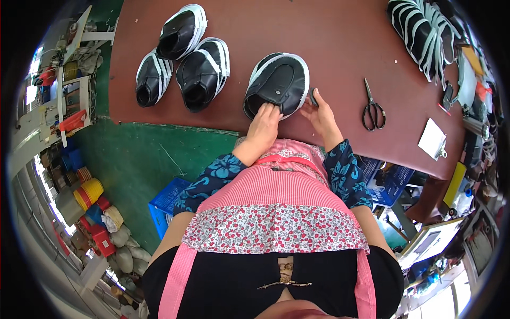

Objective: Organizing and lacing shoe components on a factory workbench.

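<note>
A black shoe upper with white edging (280, 82) lies on the dark red table (329, 37), just in front of me. My left hand (263, 125) rests on its near opening, fingers curled onto the black leather. My right hand (320, 114) is at the upper's right edge and pinches a small dark object (313, 97) between thumb and fingers. Black scissors (373, 109) lie to the right of my right hand.
Three more black and white shoe uppers (183, 58) lie at the table's left. A stack of similar pieces (422, 32) sits at the far right. A white card with a clip (433, 139) is near the right edge. Blue crates (164, 204) stand on the green floor.
</note>
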The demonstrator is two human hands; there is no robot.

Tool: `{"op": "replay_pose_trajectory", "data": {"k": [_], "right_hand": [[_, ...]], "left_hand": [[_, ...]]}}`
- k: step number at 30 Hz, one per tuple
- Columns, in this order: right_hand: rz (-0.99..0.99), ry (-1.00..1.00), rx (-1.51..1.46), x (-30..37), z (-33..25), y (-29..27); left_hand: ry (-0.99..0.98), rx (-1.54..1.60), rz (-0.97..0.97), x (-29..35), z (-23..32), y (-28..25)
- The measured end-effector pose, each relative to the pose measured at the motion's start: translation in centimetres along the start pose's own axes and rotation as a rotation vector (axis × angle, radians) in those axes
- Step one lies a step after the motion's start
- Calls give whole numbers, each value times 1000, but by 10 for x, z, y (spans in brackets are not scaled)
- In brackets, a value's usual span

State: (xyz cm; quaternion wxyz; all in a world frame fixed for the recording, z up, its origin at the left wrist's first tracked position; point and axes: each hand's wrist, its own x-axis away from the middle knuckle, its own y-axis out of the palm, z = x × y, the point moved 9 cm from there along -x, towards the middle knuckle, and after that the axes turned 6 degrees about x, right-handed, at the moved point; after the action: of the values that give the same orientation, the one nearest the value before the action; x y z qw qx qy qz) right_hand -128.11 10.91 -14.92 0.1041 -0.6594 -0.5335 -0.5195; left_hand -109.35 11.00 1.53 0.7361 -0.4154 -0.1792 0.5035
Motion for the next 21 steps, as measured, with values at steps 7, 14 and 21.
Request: {"op": "replay_pose_trajectory", "data": {"k": [7, 14, 21], "right_hand": [[0, 16, -73, -14, 15, -13], [93, 11, 40, -24, 13, -19], [305, -476, 956, -31, -62, -6]], "left_hand": [[-891, 1526, 278, 44, -71, -79], [-1014, 1469, 407, 83, -88, -63], [-634, 1045, 110, 26, -73, -57]]}}
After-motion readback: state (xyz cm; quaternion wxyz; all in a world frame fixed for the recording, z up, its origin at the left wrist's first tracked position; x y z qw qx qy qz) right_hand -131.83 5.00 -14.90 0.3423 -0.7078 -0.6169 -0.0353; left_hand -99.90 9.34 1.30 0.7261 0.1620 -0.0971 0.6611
